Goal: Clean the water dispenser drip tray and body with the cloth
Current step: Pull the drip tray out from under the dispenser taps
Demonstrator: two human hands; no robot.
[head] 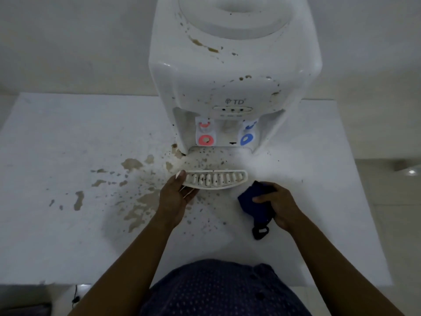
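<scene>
Forearms reach out over a stained white bench (68,137), the left grip (176,195) turned palm-up, thumb and fingers pinching the left end of the slotted drip tray (216,180), just ahead of it by the water dispenser (227,76). The right grip (278,204) is curled around a bunched dark-blue cloth (252,205), near the tray's other end.

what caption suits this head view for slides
The left hand holds the drip tray, the right hand grips a blue cloth before a stained dispenser.

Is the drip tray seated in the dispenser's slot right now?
No, the left hand holds the drip tray out in front of the water dispenser, over the stained table.
</scene>
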